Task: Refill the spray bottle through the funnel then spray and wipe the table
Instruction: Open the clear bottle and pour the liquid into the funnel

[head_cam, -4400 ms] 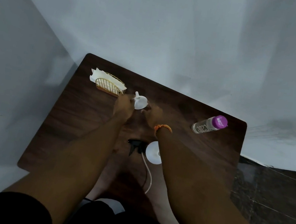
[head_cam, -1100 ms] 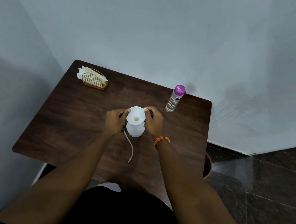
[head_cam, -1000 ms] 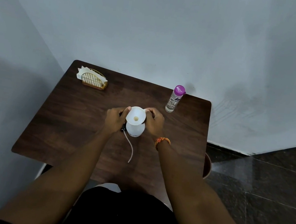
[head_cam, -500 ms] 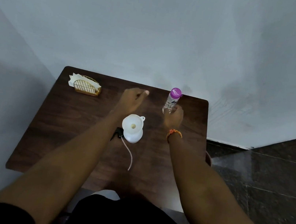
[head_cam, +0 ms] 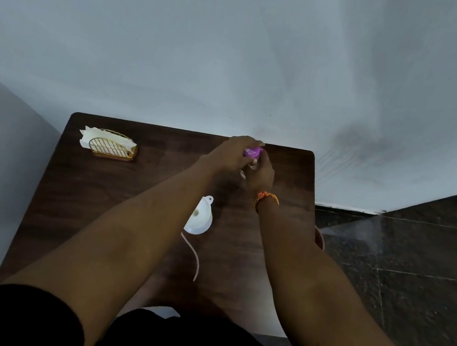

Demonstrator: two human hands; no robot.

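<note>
Funnel [head_cam: 201, 216] was seated in the spray bottle [head_cam: 196, 229] mid-table [head_cam: 99, 198]. At the far edge, the purple cap [head_cam: 252, 152] was gripped by the left hand [head_cam: 235, 151], the water bottle by the right hand [head_cam: 261, 174].

Both hands [head_cam: 248, 161] curl together, arms outstretched.

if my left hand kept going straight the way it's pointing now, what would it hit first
Its fingers already hold the purple cap of the refill bottle. Past that, the left hand would likely reach the table's far edge and the wall, though depth is unclear.
</note>
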